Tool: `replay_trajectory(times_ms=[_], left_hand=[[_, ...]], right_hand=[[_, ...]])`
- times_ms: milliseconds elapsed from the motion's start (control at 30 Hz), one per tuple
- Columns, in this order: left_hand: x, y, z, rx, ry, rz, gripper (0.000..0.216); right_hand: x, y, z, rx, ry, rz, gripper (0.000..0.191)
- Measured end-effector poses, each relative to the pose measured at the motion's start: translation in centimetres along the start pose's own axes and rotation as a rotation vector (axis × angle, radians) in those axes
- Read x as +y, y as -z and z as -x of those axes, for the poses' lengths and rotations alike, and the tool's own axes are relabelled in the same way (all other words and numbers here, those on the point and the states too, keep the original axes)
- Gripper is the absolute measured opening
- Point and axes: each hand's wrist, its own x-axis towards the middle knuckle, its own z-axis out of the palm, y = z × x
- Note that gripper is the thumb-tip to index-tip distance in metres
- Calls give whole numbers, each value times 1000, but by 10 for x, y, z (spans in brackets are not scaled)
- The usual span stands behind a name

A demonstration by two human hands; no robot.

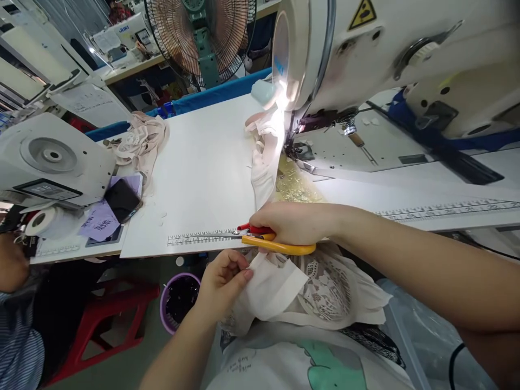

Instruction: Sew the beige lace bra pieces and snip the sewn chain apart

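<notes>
My right hand (290,222) is closed round small thread snips (268,242) with yellow and red handles, at the front edge of the white sewing table (203,168). My left hand (225,279) pinches a folded piece of cream fabric (276,292) just below the table edge, over my lap. Beside that piece a lace garment (333,290) lies in my lap. A strip of the same pale fabric (266,162) runs up the table to the needle of the sewing machine (365,49).
A pile of pale garments (140,141) lies at the table's far left, near a phone (122,199) and a second machine (52,157). Below stand a red stool (109,319) and a purple bin (179,300). A fan (201,32) stands behind. Another person's arm (12,265) shows at left.
</notes>
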Motion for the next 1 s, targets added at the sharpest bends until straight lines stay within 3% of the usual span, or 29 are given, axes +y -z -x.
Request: replay_trajectory(times_ms=[300,667,900,1000], left_hand=[[2,-3,-5,50,98,131,24],[-4,-1,-6,72,101,154,21],[4,-13,-9,50,96,122,28],[2,-14,-9,64,149,155,29]], right_hand=[[-6,1,-1,40,47,47,19],[-4,-1,-5,25,80,39,15],[-12,-5,-4,57,93,92,20],[-17,-12,2,159,12,55,20]])
